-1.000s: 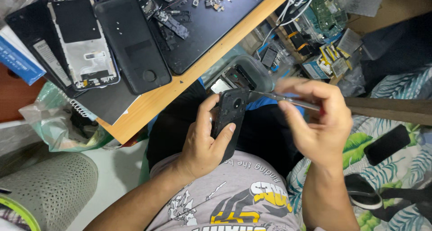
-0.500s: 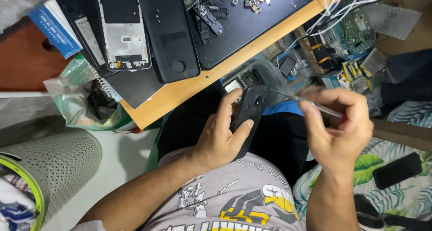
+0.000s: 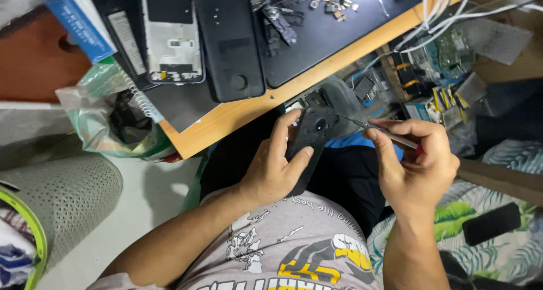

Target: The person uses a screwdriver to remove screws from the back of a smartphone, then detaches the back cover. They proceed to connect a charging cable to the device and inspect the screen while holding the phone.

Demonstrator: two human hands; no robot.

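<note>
Hands grip phone shell (image 3: 308,140) and screwdriver (image 3: 376,127); desk edge (image 3: 249,117) crowds above.

My phone shell (image 3: 310,137) is black, my tweezers (image 3: 380,128) silvery. The bench (image 3: 237,116) edge is orange-tan under a black mat (image 3: 322,41). My shirt (image 3: 294,245) is grey with yellow-and-black print.

A single head-worn camera looks steeply down over the wearer's chest, close to the left hand (image 3: 275,174) and right hand (image 3: 416,168) at lap height, with the wooden desk edge (image 3: 249,117) tilted across the top and floor at left.
</note>
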